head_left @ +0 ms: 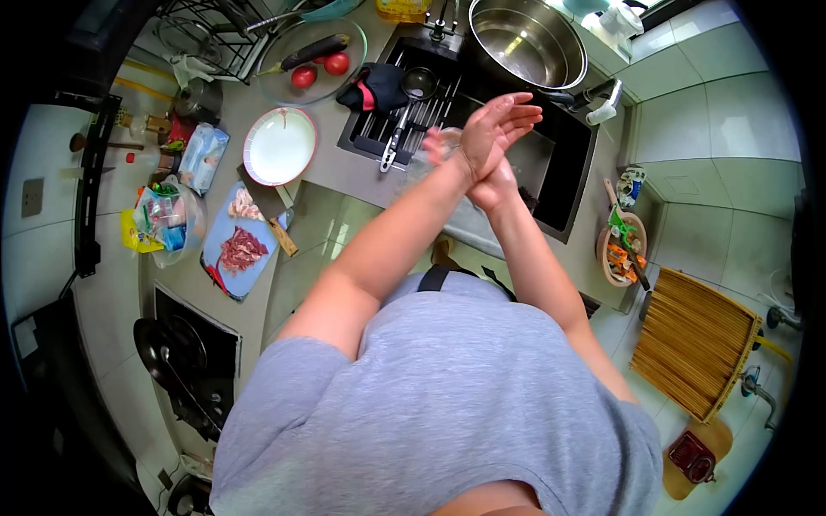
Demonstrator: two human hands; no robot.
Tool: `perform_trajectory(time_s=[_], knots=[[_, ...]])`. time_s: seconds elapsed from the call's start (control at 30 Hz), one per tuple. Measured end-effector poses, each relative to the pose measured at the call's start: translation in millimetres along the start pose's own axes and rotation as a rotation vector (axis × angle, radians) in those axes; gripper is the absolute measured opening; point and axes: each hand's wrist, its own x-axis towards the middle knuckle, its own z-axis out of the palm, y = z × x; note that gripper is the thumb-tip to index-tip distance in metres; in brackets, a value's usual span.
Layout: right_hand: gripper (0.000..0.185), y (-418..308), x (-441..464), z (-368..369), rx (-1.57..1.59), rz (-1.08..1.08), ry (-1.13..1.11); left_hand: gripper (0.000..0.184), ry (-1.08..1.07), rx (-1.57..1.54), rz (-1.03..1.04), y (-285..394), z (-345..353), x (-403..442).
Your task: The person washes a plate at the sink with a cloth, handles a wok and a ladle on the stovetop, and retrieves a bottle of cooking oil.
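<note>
My left hand [501, 129] is raised over the front of the dark sink [564, 193], its fingers stretched out to the right and nothing in it. From below, my right hand [494, 186] wraps around my left wrist; its blurred fingertips show on the left side of that wrist. The skin looks wet. A ladle [398, 129] lies on the rack [366, 138] in the sink's left part, left of my hands. Touching its bowl is a black cloth item with a red stripe [370, 89]. Beyond my hands stands a large steel pot [527, 43].
A white plate [280, 146] and a glass bowl [284, 86] with tomatoes and an eggplant stand left of the sink. Cut meat [242, 250] and a cleaver [267, 193] lie on a cutting board [258, 275]. A faucet [602, 99] and a basket [605, 249] are at right.
</note>
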Motion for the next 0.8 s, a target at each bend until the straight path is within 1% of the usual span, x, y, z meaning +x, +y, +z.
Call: perform_trajectory(time_s=[0.03, 0.07, 0.1, 0.13, 0.2, 0.23, 0.27, 0.33, 0.37, 0.4, 0.43, 0.47, 0.5, 0.53, 0.57, 0.6, 0.63, 0.67, 0.7, 0.73, 0.77, 0.8], knots=[[0.046, 0.8, 0.4, 4.6, 0.163, -0.008, -0.117, 0.048, 0.065, -0.139, -0.02, -9.6, -0.5, -0.4], [0.051, -6.9, 2.5, 5.3, 0.041, -0.057, -0.029, 0.055, 0.133, -0.279, -0.039, -19.7, -3.1, -2.6], [0.051, -14.4, 2.9, 1.0, 0.047, -0.053, -0.037, 0.07, 0.122, -0.328, -0.104, -28.0, -7.9, -5.3], [0.05, -23.0, 3.7, -8.6, 0.083, -0.056, -0.09, 0.077, 0.1, -0.315, -0.175, -31.8, -11.4, -7.9], [0.048, -38.9, -0.5, -26.9, 0.151, -0.058, -0.186, 0.08, 0.049, -0.301, -0.245, -28.0, -7.3, -22.6], [0.045, -47.1, -8.6, -23.1, 0.153, -0.189, -0.025, 0.075, 0.069, -0.242, -0.307, -12.8, 1.9, -36.6], [0.046, -55.7, -14.3, -8.2, 0.086, -0.28, 0.058, 0.075, 0.071, -0.238, -0.304, -7.3, -0.5, -44.6], [0.046, -61.8, -20.4, 8.4, -0.287, -0.432, 0.043, 0.069, 0.089, 0.128, -0.224, 2.2, -1.6, -56.5], [0.045, -61.2, -21.1, 16.0, -0.416, -0.528, 0.069, 0.058, 0.216, 0.319, -0.198, 11.1, 4.4, -58.7], [0.045, -58.9, -21.8, 23.5, -0.65, -0.618, 0.117, 0.052, 0.388, 0.345, -0.216, 12.6, 0.1, -57.4], [0.05, -45.5, -25.1, 37.8, -0.817, -0.537, 0.105, 0.052, 0.309, 0.107, -0.257, 17.4, 0.8, -56.4], [0.06, -33.1, -14.9, 30.5, -1.087, -0.534, 0.059, 0.051, 0.228, -0.13, -0.293, 21.8, 1.1, -54.2], [0.069, -20.6, -4.8, 23.8, -1.35, -0.553, 0.008, 0.051, 0.248, -0.2, -0.145, 7.2, -1.2, -43.2], [0.07, -11.1, -7.9, 35.9, -1.618, -0.566, 0.089, 0.052, 0.267, -0.268, 0.002, 1.7, 3.4, -37.9], [0.071, -11.6, -7.1, 42.7, -1.384, -0.544, 0.021, 0.041, 0.199, -0.164, -0.06, 7.2, -4.7, -39.8], [0.072, -14.3, -4.9, 51.7, -1.153, -0.521, -0.05, 0.031, 0.374, -0.105, -0.025, 3.2, -5.0, -46.9], [0.073, -16.5, -9.5, 70.9, -1.191, -0.62, -0.057, 0.028, 0.398, -0.118, -0.061, -0.3, -16.0, -51.7], [0.074, -31.5, -9.9, 79.0, -1.484, -0.801, -0.07, 0.025, 0.422, -0.131, -0.1, -6.2, -25.6, -56.6], [0.073, -33.8, -13.1, 102.8, -1.325, -0.879, -0.158, 0.025, 0.419, -0.132, -0.101, -7.4, -21.6, -61.3], [0.073, -31.9, -14.4, 124.8, -1.163, -0.947, -0.243, 0.025, 0.355, -0.242, -0.191, -9.9, -13.9, -68.1], [0.072, -27.1, -11.0, 134.4, -0.806, -0.788, -0.344, 0.026, 0.29, -0.351, -0.282, -13.2, -5.9, -75.0], [0.072, -20.7, -6.2, 140.2, -0.448, -0.619, -0.429, 0.036, 0.169, -0.597, -0.344, -18.2, 4.3, -78.9]])
